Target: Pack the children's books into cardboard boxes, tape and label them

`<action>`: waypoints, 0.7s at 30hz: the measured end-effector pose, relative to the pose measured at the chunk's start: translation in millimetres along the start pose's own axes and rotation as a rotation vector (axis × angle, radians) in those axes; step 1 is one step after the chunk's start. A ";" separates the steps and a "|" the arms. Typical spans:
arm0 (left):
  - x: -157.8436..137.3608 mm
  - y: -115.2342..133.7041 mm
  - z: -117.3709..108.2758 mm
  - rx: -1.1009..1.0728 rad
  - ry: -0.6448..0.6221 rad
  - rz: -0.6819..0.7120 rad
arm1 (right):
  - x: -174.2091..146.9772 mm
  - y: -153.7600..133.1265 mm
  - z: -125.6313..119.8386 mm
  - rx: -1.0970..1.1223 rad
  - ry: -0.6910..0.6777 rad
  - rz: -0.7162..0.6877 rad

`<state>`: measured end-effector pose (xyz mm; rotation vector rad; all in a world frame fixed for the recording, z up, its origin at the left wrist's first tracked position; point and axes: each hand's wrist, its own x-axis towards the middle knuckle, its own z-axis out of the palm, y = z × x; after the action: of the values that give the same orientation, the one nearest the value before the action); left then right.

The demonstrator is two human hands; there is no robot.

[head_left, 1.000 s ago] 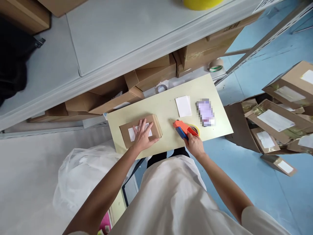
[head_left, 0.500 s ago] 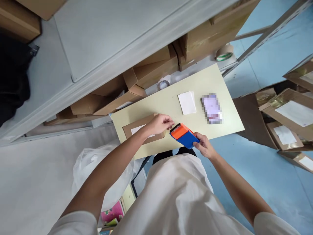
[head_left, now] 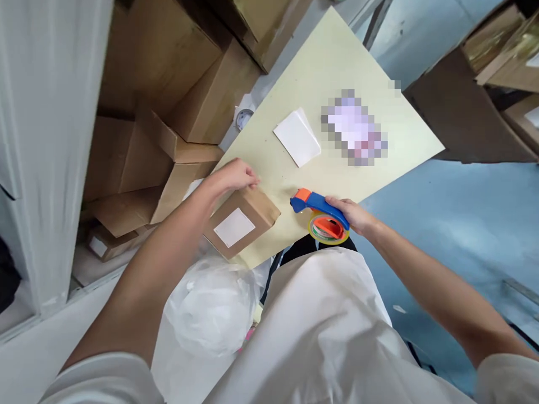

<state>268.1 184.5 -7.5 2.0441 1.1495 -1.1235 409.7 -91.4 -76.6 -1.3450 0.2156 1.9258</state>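
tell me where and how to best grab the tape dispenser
Probably by the blue rear of the tape dispenser, from the person's right, where the right hand holds it: that end faces right, the tape roll sits to one side, and the orange-tipped front points left.

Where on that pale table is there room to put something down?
The table looks bare at its far corner, beyond the white papers and blurred purple item, and at its right corner, past that item. The near left end is crowded: cardboard box, left hand and, close by, tape dispenser in the right hand.
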 end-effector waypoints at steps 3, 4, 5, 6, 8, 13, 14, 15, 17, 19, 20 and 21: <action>7.7 7.4 11.2 0.346 -0.051 -0.003 | 4.0 31.6 2.9 0.041 -0.006 0.073; 8.6 11.0 16.0 0.433 -0.042 -0.015 | 6.3 38.6 7.7 0.050 -0.009 0.078; 8.9 14.5 20.8 0.504 -0.026 -0.028 | 8.7 43.9 13.2 0.060 -0.016 0.080; 8.5 17.5 25.5 0.563 -0.012 -0.043 | 10.9 47.6 19.0 0.072 -0.028 0.081; 6.6 21.3 34.2 0.648 0.009 -0.053 | 13.9 51.7 29.2 0.091 -0.062 0.079; 2.9 20.5 53.6 0.781 -0.001 0.031 | 16.1 56.4 43.4 0.114 -0.069 0.029; 2.7 19.2 57.3 0.800 -0.004 0.048 | 16.8 57.5 45.2 0.117 -0.072 0.020; 2.3 17.7 60.6 0.811 -0.003 0.058 | 17.8 58.8 46.9 0.119 -0.078 0.015; 0.5 14.5 65.5 0.792 0.008 0.068 | 20.3 61.6 50.3 0.115 -0.091 0.016; -4.2 10.4 66.7 0.727 0.065 0.073 | 22.8 64.7 53.7 0.089 -0.086 0.034; -7.8 7.4 65.7 0.693 0.111 0.078 | 23.7 66.3 55.1 0.074 -0.084 0.043; -12.4 3.3 64.0 0.664 0.158 0.095 | 24.5 67.9 56.3 0.065 -0.088 0.048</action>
<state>241.6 129.0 -29.4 2.6918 0.7927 -1.4512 319.6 -96.8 -92.1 -1.2203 0.2667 1.9955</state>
